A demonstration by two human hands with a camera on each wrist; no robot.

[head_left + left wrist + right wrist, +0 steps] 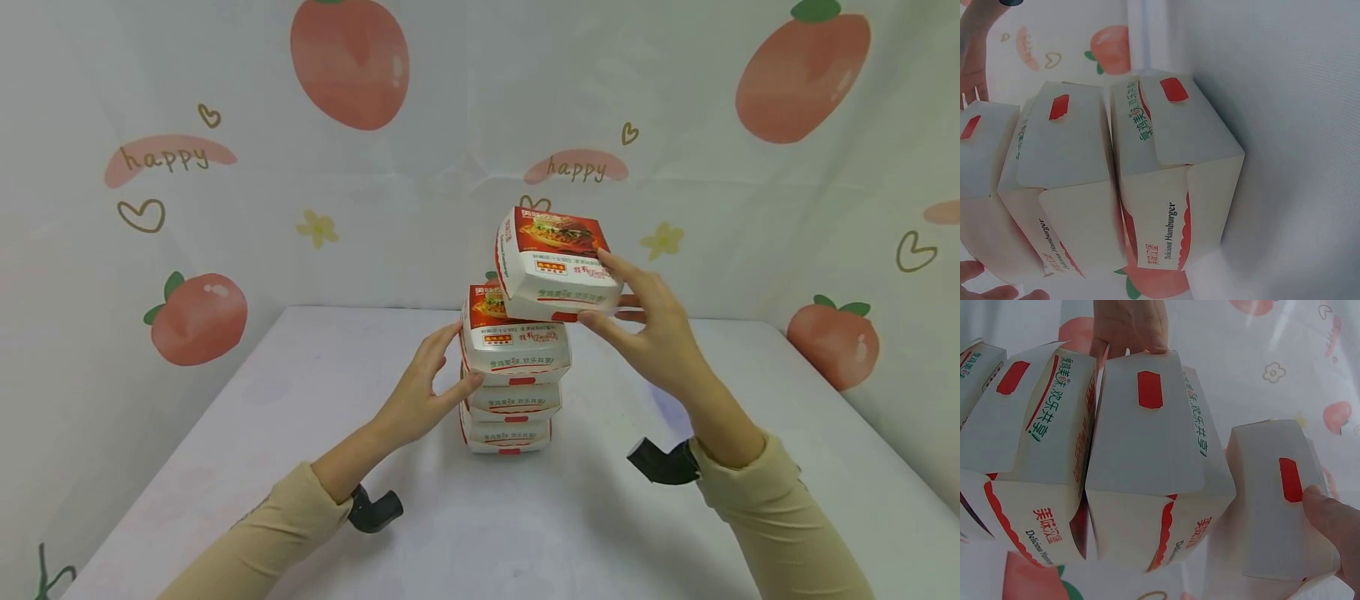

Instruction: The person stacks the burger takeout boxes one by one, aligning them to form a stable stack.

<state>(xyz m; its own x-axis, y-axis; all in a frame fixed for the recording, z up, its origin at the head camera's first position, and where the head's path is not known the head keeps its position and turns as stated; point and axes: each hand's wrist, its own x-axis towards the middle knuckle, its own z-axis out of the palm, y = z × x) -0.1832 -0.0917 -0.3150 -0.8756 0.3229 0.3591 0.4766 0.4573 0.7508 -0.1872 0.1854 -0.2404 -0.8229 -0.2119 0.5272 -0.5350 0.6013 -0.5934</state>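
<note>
In the head view three white and red hamburger boxes stand stacked on the table, the bottom box (508, 435) under the middle box (517, 402) and the top box (517, 346). A fourth hamburger box (558, 267), tilted, is in my right hand (656, 329), overlapping the stack's right rear. My right thumb (1329, 509) presses its front flap beside the red tab, while the other fingers reach over its right side. Against the left side of the stack's top box rests my left hand (420, 396), fingers fairly straight, thumb at the front left corner.
The white table (360, 358) stretches out around the stack. Behind it hangs a white cloth (450, 167) printed with peaches, hearts and the word happy. A black wrist mount (375, 508) sticks out below the left sleeve, another mount (663, 461) below the right one.
</note>
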